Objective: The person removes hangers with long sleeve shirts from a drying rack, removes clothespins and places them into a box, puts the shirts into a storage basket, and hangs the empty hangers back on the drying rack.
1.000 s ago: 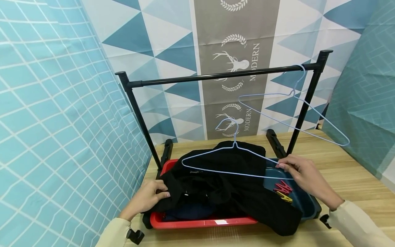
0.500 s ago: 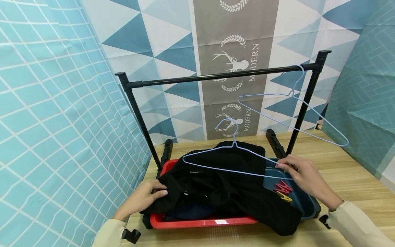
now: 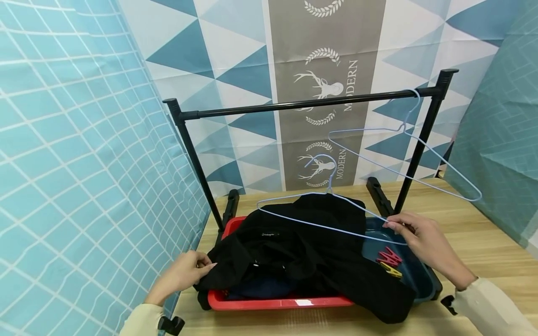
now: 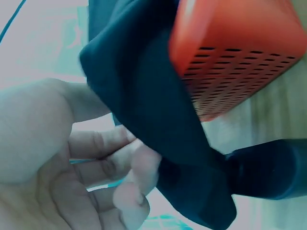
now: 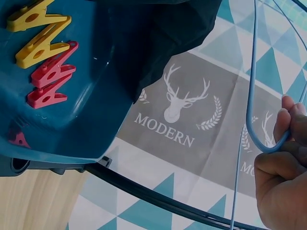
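Observation:
A black shirt [image 3: 290,252] with a small neck label lies spread over the red basket [image 3: 286,304], one sleeve hanging over the front rim. My left hand [image 3: 181,274] pinches the shirt's edge at the left; in the left wrist view, thumb and fingers meet at the dark cloth [image 4: 144,86]. With my right hand [image 3: 426,242] I hold a light blue wire clothes hanger [image 3: 311,224] by its right corner. Its hook points up, and the frame is above the shirt, hardly within its neck as far as I can see. The right wrist view shows fingers curled round the hanger's bend [image 5: 252,115].
A black rack [image 3: 294,106] spans the basket, with another blue hanger [image 3: 403,169] hooked at its right end. Red clothespins [image 3: 388,256] and yellow clothespins [image 3: 391,269] lie in the dark blue bin [image 3: 426,284] at the right. Patterned sheets surround the wooden table [image 3: 479,242].
My left hand has moved left, drawing the shirt's edge outward. The held hanger has tilted a little, its hook shifting right and up. The right hand has stayed nearly in place.

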`<state>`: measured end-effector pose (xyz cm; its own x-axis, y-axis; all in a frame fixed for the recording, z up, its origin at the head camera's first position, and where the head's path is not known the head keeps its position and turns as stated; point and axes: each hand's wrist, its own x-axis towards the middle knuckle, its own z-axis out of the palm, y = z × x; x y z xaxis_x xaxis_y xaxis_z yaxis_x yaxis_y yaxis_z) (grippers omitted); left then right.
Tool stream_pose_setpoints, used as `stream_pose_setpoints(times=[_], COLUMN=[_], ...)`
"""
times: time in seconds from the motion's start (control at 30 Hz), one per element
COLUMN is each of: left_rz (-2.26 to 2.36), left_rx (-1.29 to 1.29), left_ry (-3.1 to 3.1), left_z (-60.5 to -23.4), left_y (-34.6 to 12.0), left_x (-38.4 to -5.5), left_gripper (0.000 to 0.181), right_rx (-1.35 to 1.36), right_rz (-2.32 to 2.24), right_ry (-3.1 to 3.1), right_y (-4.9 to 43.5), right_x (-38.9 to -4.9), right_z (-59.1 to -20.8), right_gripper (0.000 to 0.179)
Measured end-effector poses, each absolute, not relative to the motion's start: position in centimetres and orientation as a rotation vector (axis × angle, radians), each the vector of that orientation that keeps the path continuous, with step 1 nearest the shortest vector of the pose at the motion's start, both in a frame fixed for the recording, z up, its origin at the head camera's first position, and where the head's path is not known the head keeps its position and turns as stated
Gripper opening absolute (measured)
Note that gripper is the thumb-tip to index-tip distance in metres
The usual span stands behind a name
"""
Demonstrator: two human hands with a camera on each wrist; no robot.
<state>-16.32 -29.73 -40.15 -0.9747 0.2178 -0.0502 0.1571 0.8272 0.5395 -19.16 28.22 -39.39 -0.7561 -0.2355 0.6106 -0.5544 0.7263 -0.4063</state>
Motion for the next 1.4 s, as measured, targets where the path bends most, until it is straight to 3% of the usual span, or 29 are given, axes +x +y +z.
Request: stream_pose_setpoints(times=[0.33, 0.73, 1.4], left_rz=[0.946, 1.096, 1.126], left_rx=[0.302, 0.176, 0.177], left_ry=[2.745, 2.672, 2.64], left_z=[-41.6, -42.0, -42.4], left_y=[-29.5, -29.3, -29.4], left_x=[-16.5, -16.5, -16.5], left_gripper=[0.035, 0.026, 0.029], right_rx=[0.595, 0.588, 0.392], right_rz=[0.806, 0.806, 0.74], right_ry=[-2.391, -2.325, -2.202], right_y=[28.5, 29.5, 31.9], right_x=[-19.1, -19.1, -20.0], right_z=[-39.2, -39.0, -35.5], right_gripper=[0.014, 0.017, 0.012])
